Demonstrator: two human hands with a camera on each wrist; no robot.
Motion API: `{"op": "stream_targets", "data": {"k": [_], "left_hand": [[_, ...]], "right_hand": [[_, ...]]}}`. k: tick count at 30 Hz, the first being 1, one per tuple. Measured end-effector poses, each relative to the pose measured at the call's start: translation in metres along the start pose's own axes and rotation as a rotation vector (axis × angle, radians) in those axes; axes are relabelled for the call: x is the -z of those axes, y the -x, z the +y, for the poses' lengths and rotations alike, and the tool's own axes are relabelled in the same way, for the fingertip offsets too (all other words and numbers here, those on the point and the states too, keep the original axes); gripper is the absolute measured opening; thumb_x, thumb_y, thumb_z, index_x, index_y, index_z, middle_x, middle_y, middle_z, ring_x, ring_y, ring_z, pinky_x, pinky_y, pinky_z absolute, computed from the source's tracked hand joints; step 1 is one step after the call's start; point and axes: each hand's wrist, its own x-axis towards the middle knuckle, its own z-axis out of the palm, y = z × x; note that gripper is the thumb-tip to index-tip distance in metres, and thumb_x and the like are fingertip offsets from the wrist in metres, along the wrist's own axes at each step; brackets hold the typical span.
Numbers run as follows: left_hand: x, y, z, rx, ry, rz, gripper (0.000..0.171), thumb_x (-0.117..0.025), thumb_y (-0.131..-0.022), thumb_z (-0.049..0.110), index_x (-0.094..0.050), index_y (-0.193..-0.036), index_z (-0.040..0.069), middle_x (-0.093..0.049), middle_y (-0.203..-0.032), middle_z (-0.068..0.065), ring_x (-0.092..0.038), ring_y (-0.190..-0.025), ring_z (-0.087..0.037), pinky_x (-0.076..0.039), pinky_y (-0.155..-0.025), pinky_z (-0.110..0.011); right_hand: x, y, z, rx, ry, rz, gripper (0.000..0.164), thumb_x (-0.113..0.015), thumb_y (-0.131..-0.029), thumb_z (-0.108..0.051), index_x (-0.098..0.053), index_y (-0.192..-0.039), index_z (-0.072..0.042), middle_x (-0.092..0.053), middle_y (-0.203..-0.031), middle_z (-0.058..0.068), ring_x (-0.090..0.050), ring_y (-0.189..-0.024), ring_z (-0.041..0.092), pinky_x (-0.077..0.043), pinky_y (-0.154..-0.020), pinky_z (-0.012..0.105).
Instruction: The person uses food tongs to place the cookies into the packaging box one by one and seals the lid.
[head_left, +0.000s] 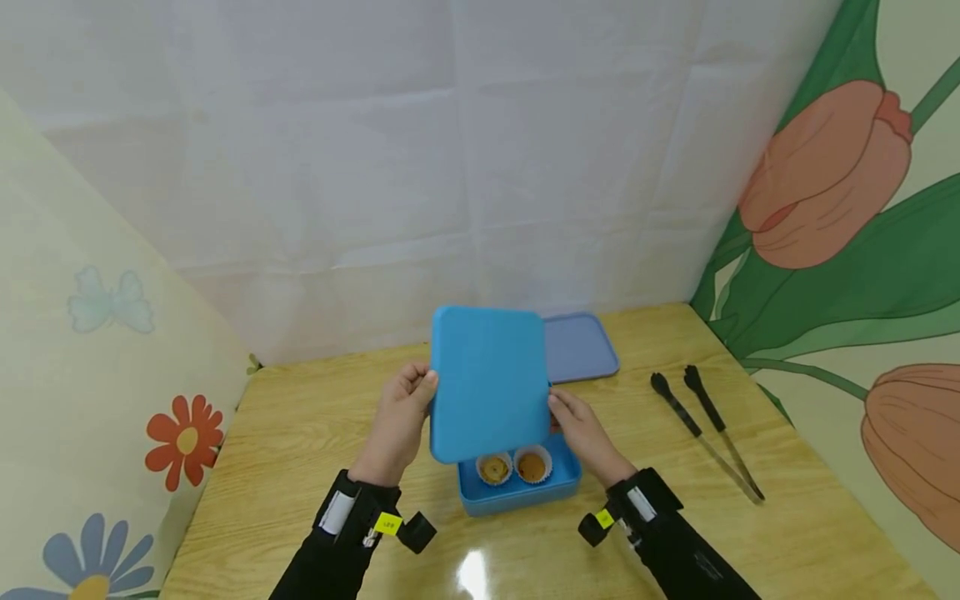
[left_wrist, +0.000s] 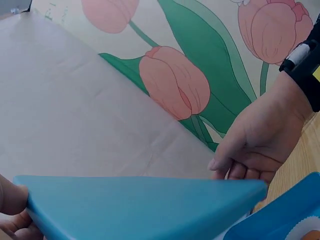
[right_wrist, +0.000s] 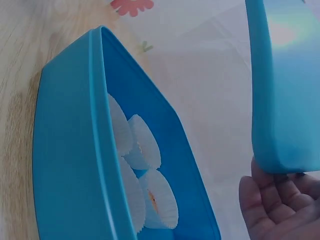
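Both hands hold a blue rectangular lid, tilted up above a blue box. The left hand pinches its left edge, thumb in front. At the lower right edge, the right hand grips it with thumb and fingers; in the right wrist view the curled fingers meet the lid's corner. Inside the box sit several small cakes in white paper cups, among them a pale cupcake and a browner cupcake. The lid hides the back of the box in the head view.
A purple tray lies behind the lid, partly covered by it. Black-tipped metal tongs lie spread on the wooden table at the right. A white cloth hangs at the back, and painted panels stand at both sides.
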Motion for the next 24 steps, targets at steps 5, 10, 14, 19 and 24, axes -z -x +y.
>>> {"op": "stream_targets", "data": {"k": [5,10,14,19,24], "left_hand": [[0.0,-0.001,-0.006,0.031,0.057,0.013,0.024,-0.034,-0.099,0.009,-0.043,-0.112,-0.009,-0.051,-0.105,-0.016,-0.054,-0.088,-0.015,-0.045,-0.08,-0.028],[0.001,-0.005,-0.021,0.04,0.021,0.059,0.026,-0.037,-0.098,0.011,-0.046,-0.114,-0.007,-0.05,-0.107,-0.016,-0.053,-0.089,-0.017,-0.045,-0.079,-0.029],[0.0,-0.009,-0.037,0.008,-0.148,0.133,0.03,-0.044,-0.096,0.016,-0.053,-0.114,-0.006,-0.055,-0.099,-0.017,-0.053,-0.081,-0.017,-0.046,-0.07,-0.026],[0.001,-0.009,-0.057,-0.052,-0.393,0.196,0.029,-0.048,-0.094,0.017,-0.06,-0.108,-0.005,-0.059,-0.087,-0.014,-0.053,-0.072,-0.018,-0.046,-0.06,-0.026],[0.001,-0.01,-0.076,-0.076,-0.565,0.222,0.026,-0.05,-0.093,0.015,-0.065,-0.102,-0.005,-0.059,-0.077,-0.011,-0.05,-0.065,-0.017,-0.042,-0.055,-0.026]], "right_hand": [[0.007,0.01,-0.001,0.059,0.099,0.034,0.04,-0.039,-0.098,-0.024,-0.046,-0.131,-0.002,-0.054,-0.117,0.015,-0.052,-0.095,0.024,-0.044,-0.081,0.045],[0.013,0.017,-0.002,0.168,0.255,0.079,0.039,-0.04,-0.098,-0.025,-0.049,-0.128,-0.002,-0.058,-0.112,0.016,-0.057,-0.097,0.027,-0.046,-0.081,0.041],[0.017,0.018,-0.001,0.242,0.355,0.157,0.037,-0.044,-0.097,-0.023,-0.054,-0.124,0.001,-0.06,-0.112,0.017,-0.059,-0.096,0.026,-0.049,-0.077,0.039],[0.018,0.019,0.002,0.282,0.44,0.227,0.027,-0.048,-0.094,-0.016,-0.062,-0.112,0.0,-0.059,-0.081,0.007,-0.051,-0.066,0.016,-0.043,-0.056,0.029],[0.017,0.02,0.007,0.299,0.523,0.26,0.022,-0.051,-0.093,-0.013,-0.064,-0.104,0.001,-0.055,-0.078,0.006,-0.048,-0.067,0.015,-0.041,-0.057,0.028]]}}
